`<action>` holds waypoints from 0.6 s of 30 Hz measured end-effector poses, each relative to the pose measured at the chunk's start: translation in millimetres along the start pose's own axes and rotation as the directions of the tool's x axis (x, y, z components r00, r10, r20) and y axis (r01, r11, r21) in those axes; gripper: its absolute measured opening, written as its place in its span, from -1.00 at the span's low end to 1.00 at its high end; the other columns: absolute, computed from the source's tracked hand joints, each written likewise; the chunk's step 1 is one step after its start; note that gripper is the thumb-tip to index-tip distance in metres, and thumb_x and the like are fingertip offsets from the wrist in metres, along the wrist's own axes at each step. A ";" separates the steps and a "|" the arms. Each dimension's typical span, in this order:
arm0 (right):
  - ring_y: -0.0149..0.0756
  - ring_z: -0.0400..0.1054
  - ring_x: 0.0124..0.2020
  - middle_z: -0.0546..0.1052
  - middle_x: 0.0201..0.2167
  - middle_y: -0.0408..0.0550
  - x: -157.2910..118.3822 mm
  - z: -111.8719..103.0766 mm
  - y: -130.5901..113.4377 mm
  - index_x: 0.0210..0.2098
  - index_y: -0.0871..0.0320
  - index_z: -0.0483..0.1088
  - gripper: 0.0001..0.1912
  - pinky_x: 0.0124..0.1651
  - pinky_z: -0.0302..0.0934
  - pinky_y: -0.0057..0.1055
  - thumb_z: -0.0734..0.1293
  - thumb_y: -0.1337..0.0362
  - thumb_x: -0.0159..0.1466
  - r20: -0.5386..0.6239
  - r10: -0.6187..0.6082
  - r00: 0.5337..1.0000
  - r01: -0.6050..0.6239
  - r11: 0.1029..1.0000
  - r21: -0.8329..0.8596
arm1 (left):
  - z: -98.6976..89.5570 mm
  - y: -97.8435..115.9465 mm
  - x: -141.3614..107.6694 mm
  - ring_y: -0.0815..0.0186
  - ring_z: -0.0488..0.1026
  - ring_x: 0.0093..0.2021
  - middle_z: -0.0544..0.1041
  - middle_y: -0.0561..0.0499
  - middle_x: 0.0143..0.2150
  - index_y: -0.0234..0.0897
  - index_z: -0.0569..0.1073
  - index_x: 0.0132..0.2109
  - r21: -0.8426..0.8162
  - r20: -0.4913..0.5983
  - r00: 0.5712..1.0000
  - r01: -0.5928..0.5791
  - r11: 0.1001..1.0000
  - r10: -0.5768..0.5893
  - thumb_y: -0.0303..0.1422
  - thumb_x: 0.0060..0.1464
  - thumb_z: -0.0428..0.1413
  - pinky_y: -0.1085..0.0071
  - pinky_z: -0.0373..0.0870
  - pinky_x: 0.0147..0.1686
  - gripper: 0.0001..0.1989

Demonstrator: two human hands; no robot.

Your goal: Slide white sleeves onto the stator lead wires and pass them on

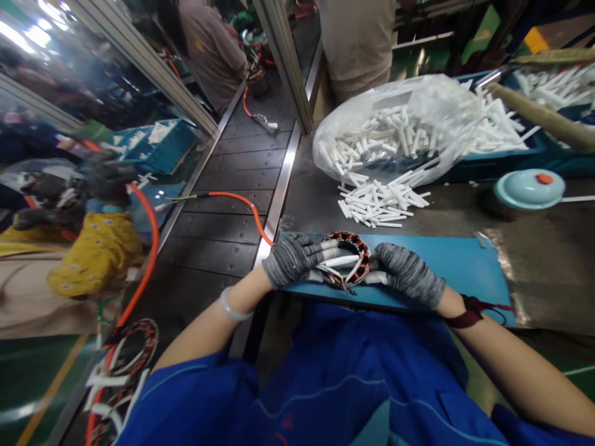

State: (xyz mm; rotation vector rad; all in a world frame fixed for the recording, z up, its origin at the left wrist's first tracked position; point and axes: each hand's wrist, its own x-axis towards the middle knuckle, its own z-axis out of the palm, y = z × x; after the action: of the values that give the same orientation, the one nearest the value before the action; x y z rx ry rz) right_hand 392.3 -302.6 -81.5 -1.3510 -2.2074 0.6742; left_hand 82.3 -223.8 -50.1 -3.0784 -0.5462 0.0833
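Observation:
A round wire coil [365, 251] with dark and orange-red windings is held above the blue mat [446, 260]. My left hand [297, 257], in a grey glove with pale fingertips, grips its left side. On the right side my right hand [404, 272], gloved the same way, has its fingers closed on the rim. White sleeves [343, 261] and thin wires lie across the coil's opening. An orange cable [251, 210] runs from beside my left hand over the dark slatted conveyor.
White tubes [376, 204] are heaped beyond the mat, beside a plastic bag [325, 145] and blue bins. A blue lidded container [527, 189] stands right. Another worker's yellow sleeve [97, 248] is at left; a metal post [283, 62] rises ahead.

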 end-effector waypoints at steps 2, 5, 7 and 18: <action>-0.17 0.46 -0.25 0.59 -0.26 0.04 3.6 1.9 6.9 -0.15 0.10 0.51 -0.56 -0.17 0.32 -0.29 0.23 -0.13 0.40 -0.005 0.038 0.999 -0.038 0.998 -0.058 | 7.4 9.6 7.6 0.13 0.52 0.15 0.53 -0.21 0.23 -0.20 0.42 0.30 0.005 0.009 0.998 0.059 0.998 -0.059 0.01 0.29 0.09 0.22 0.43 0.07 -0.43; -0.05 0.45 -0.08 0.59 -0.08 0.14 7.7 -2.0 19.9 0.01 0.16 0.49 -0.58 0.02 0.30 -0.17 0.18 0.00 0.45 -0.124 0.178 0.976 -0.203 0.951 -0.235 | -1.7 41.7 20.3 0.02 0.60 -0.04 0.65 -0.28 -0.02 -0.35 0.53 0.15 0.073 0.051 0.962 0.265 0.962 -0.269 0.16 0.19 0.10 0.18 0.49 -0.09 -0.32; 0.03 0.42 -0.01 0.57 -0.01 0.22 12.3 -7.5 29.1 0.09 0.22 0.47 -0.56 0.08 0.27 -0.11 0.20 0.06 0.43 -0.191 0.256 0.947 -0.311 0.878 -0.364 | -14.3 63.5 27.7 0.03 0.62 -0.19 0.67 -0.23 -0.19 -0.37 0.57 0.05 0.072 0.102 0.928 0.352 0.933 -0.358 0.18 0.19 0.09 0.21 0.49 -0.20 -0.33; -0.02 0.46 -0.11 0.58 -0.08 0.17 8.9 -17.0 51.5 -0.06 0.19 0.50 -0.61 -0.05 0.33 -0.13 0.19 0.07 0.40 -0.322 0.266 0.909 -0.379 0.850 -0.367 | -22.9 106.1 -4.3 0.21 0.46 0.03 0.66 0.06 -0.03 -0.03 0.55 0.07 0.226 -0.599 0.764 0.451 0.863 -0.242 -0.27 0.15 0.32 0.23 0.22 0.20 -0.66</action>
State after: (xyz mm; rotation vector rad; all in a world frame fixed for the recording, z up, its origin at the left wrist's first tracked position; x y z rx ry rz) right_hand 433.9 -271.3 -99.2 -1.9409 -1.9931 0.1002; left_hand 115.9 -325.0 -29.4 -2.4091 -0.9278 -0.6249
